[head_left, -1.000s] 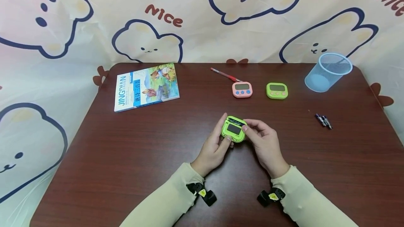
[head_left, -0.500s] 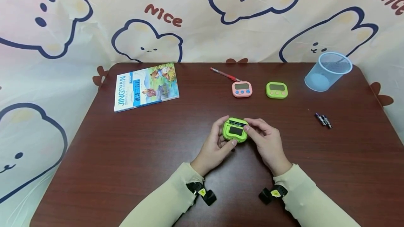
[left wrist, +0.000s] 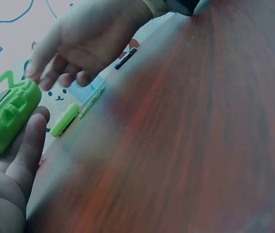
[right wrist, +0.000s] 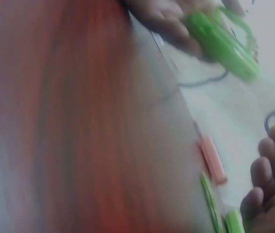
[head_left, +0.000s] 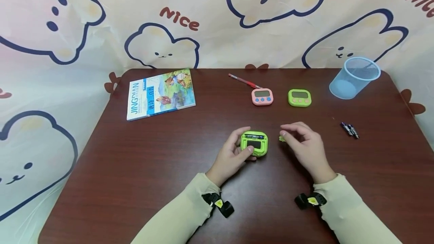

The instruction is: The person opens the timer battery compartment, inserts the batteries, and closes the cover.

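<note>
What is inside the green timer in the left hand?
Inside the green timer, at least one dark battery lies uncovered at the top; the number is unclear. Anything deeper is hidden by the casing.

The device (head_left: 258,139) that you hold is bright green, with a dark panel (head_left: 256,145). You see one timer (head_left: 262,96) of pink colour, having blue buttons (head_left: 262,99), and a light blue container (head_left: 352,80). Your sleeves (head_left: 173,217) are pale yellow-green; the desk (head_left: 169,150) shows a reddish-brown wood grain.

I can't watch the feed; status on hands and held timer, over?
Left hand holding green timer, battery slot uncovered. Right hand apart, grip on nearby green piece unclear. Batteries off right, not in the way.
</note>
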A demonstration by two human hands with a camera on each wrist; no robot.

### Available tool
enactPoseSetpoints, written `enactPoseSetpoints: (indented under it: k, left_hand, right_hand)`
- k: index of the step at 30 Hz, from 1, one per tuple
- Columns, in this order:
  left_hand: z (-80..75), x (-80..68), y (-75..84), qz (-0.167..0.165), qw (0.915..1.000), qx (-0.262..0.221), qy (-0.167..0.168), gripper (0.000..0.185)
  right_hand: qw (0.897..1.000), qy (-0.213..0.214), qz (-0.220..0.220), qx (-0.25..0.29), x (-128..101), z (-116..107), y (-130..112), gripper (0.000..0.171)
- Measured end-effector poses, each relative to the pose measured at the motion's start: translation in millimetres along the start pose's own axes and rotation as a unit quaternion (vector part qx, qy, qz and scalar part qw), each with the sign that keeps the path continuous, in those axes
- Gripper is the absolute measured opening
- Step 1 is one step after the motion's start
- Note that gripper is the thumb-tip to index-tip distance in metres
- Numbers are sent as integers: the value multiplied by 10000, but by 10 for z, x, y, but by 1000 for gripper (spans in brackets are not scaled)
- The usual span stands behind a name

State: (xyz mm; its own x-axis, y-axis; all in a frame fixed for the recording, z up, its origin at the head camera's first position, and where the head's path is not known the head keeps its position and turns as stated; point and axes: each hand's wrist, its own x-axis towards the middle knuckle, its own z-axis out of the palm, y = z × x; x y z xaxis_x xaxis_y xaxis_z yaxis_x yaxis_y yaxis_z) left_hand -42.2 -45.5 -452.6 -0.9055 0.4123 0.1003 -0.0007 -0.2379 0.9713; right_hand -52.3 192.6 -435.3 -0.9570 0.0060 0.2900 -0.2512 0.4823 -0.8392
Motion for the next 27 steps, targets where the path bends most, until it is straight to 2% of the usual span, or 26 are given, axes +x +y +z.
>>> enactPoseSetpoints:
  k: [3,8,12,15,18,21,27]
  left_hand:
    - [12,3,-10,-70,10000,18,45,63]
    - [15,6,3,-98,9999,76,47,66]
    - [13,8,8,-89,9999,61,4,66]
    - [11,4,3,-108,9999,69,-10,67]
    - [13,2,-4,-122,9999,107,-17,68]
    - [15,4,-18,-142,9998,162,-42,68]
    - [12,7,-16,-141,9995,270,-13,69]
  right_hand:
    - [9967,-311,159,-728,13,-170,83,18]
    - [9749,-1225,344,-1829,32,-358,140,21]
    - [9590,-1694,384,-2239,76,-401,146,18]
    - [9544,-1841,508,-2296,108,-399,142,13]
    - [9569,-1807,761,-2144,112,-409,130,12]
    - [9664,-1580,938,-1800,72,-420,126,11]
    - [9855,-1222,817,-844,22,-345,6,9]
